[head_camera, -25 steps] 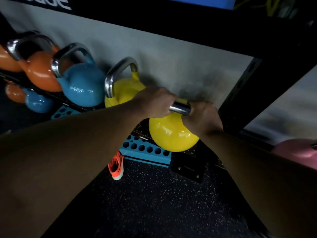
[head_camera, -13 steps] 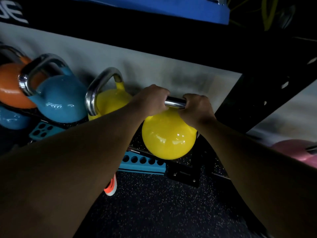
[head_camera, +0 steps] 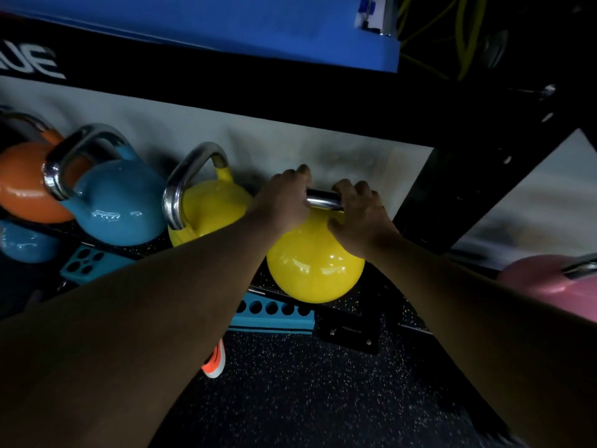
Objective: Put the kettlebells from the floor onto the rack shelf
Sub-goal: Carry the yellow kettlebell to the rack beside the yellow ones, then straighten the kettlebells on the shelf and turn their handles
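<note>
A yellow kettlebell (head_camera: 315, 270) with a chrome handle sits at the front edge of the rack shelf (head_camera: 339, 302), near the black upright. My left hand (head_camera: 282, 202) and my right hand (head_camera: 360, 211) both rest on its handle, fingers loosened and partly lifted. To its left on the shelf stand a second yellow kettlebell (head_camera: 210, 208), a blue kettlebell (head_camera: 119, 202) and an orange kettlebell (head_camera: 26, 182). A pink kettlebell (head_camera: 549, 286) shows at the right edge, partly hidden by my right arm.
The black rack upright (head_camera: 452, 195) stands just right of the held kettlebell, and a black crossbeam (head_camera: 290, 92) runs overhead. A blue pad (head_camera: 258, 24) lies on top. Teal perforated rails (head_camera: 277, 313) lie under the shelf. An orange shoe (head_camera: 214, 362) is on the speckled floor.
The yellow kettlebell has moved up and back from in front of the rack onto the shelf edge. My fingers have loosened on the handle.
</note>
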Demonstrator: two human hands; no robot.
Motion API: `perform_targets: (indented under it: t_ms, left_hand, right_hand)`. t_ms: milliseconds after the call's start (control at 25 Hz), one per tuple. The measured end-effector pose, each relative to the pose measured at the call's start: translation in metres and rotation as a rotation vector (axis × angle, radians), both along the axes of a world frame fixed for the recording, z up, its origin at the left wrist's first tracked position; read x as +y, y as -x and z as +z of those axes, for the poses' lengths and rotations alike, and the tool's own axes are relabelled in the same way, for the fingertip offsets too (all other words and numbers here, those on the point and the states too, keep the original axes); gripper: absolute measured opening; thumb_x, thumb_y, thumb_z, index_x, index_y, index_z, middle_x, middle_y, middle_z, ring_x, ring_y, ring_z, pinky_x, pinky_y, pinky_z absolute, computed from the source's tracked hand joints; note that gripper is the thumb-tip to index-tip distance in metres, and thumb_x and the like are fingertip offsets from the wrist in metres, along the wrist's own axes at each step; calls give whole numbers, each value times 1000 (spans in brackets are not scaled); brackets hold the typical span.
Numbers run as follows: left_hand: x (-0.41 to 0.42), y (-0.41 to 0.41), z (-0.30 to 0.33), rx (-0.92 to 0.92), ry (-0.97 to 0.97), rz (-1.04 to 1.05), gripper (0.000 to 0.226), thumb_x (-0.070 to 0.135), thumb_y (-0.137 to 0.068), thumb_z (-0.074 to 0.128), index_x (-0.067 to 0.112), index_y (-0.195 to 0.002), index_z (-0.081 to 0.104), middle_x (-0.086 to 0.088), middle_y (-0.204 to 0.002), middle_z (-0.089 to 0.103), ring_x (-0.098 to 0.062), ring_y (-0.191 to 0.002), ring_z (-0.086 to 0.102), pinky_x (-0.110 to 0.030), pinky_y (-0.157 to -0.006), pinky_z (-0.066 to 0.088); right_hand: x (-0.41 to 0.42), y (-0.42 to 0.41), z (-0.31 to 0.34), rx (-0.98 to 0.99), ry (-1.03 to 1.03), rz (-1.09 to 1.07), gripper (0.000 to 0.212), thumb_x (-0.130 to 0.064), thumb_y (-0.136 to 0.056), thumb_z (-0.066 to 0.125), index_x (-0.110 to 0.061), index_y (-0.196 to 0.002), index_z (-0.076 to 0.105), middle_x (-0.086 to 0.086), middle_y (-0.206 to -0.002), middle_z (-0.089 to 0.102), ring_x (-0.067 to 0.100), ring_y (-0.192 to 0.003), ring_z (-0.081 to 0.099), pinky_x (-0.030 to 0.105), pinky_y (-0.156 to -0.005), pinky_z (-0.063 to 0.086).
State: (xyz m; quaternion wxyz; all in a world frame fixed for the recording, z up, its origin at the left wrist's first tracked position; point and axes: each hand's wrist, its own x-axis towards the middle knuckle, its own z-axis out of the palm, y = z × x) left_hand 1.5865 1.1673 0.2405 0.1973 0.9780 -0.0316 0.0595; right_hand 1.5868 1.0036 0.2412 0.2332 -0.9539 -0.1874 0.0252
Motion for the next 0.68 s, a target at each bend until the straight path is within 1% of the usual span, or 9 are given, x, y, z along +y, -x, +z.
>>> perform_targets:
  t_ms: [40,120,160,240,320,360,440,560,680]
  left_hand:
    - [-1,6,1,17,-15,4,41,10,-77,66,13,-115,51,-12,-105,60,-34,-99,58,-43,-76,51]
    - [-4,23,2,60,-84,-2,68,15,-77,70,15,-138,41,-13,-130,51,-36,-120,47,-48,-94,47]
    - [-7,36,2,66,-114,4,78,18,-77,71,16,-146,33,-13,-141,44,-36,-130,38,-48,-100,42]
    - [-23,60,8,24,-200,33,87,20,-78,71,17,-152,25,-13,-153,31,-35,-141,25,-51,-110,29]
    - [-47,84,16,-108,-321,43,75,17,-75,68,14,-145,38,-14,-147,41,-35,-138,31,-52,-114,24]
    - [-61,95,19,-160,-363,45,67,16,-74,67,13,-138,47,-13,-139,49,-35,-132,39,-51,-113,27]
    - [-99,110,27,-175,-410,17,52,21,-73,63,13,-125,58,-12,-122,61,-35,-118,52,-47,-106,35]
    - [-181,118,38,-155,-471,-118,38,25,-76,59,15,-112,64,-9,-107,66,-33,-104,58,-45,-95,42]
    - [-276,113,51,-155,-494,-288,31,27,-78,52,17,-106,62,-5,-104,63,-29,-103,57,-42,-90,42]
  right_hand:
    - [-4,8,1,24,-15,24,64,-23,-87,63,-15,-143,33,17,-134,43,35,-125,40,44,-102,41]
    - [-16,28,3,51,-54,47,77,-27,-90,61,-18,-153,18,18,-149,31,33,-139,29,42,-112,33]
    - [-24,39,6,46,-70,64,77,-28,-91,60,-20,-154,16,17,-153,27,32,-142,26,41,-114,30]
    - [-50,61,13,10,-89,122,71,-28,-92,58,-20,-152,22,15,-153,29,31,-140,31,40,-113,33]
    - [-84,84,20,-4,-98,189,61,-27,-92,55,-21,-148,30,13,-148,37,31,-132,41,41,-108,39]
    - [-102,93,24,-5,-96,203,56,-29,-93,53,-22,-146,34,12,-144,42,32,-128,45,43,-105,41]
    - [-147,108,31,-18,-75,187,49,-31,-94,50,-24,-142,40,11,-136,49,32,-122,50,44,-101,45]
    - [-237,120,43,-82,26,140,44,-30,-95,47,-19,-138,46,13,-129,54,33,-118,53,43,-97,46]
    - [-344,133,48,-123,130,28,43,-30,-95,47,-17,-136,48,15,-126,56,36,-113,54,45,-93,47]
